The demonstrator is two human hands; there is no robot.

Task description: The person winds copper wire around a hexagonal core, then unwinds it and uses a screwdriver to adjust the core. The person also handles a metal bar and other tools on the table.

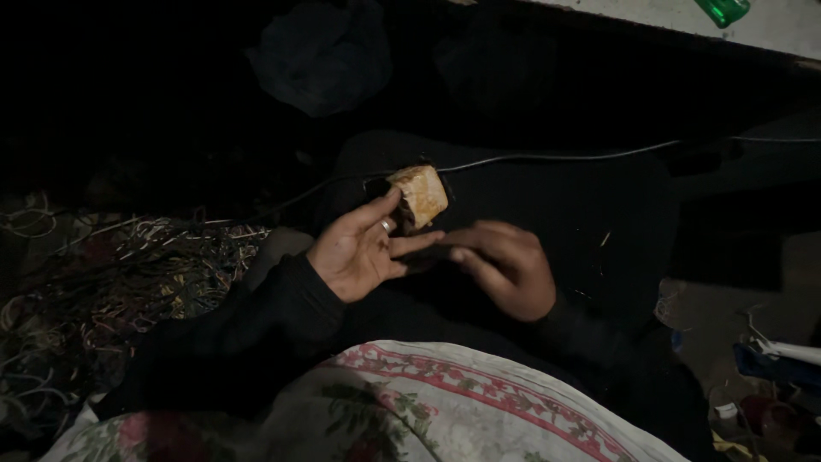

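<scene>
The scene is dark. My left hand point(359, 248) is palm up with a ring on one finger, and its fingertips hold a small yellowish-tan block point(419, 195) at the top. A dark cable point(547, 157) runs from beside the block toward the right. My right hand point(505, 265) is palm down, its fingers curled and touching the fingertips of my left hand just below the block. Whether it grips anything small between the fingers is hidden in the shadow. Both arms wear dark sleeves.
A tangle of thin wires point(128, 265) lies in a heap at the left. A floral-patterned cloth point(445, 402) covers my lap at the bottom. A green object point(723, 10) lies on a pale ledge at top right. Small scraps point(770, 368) lie at the right.
</scene>
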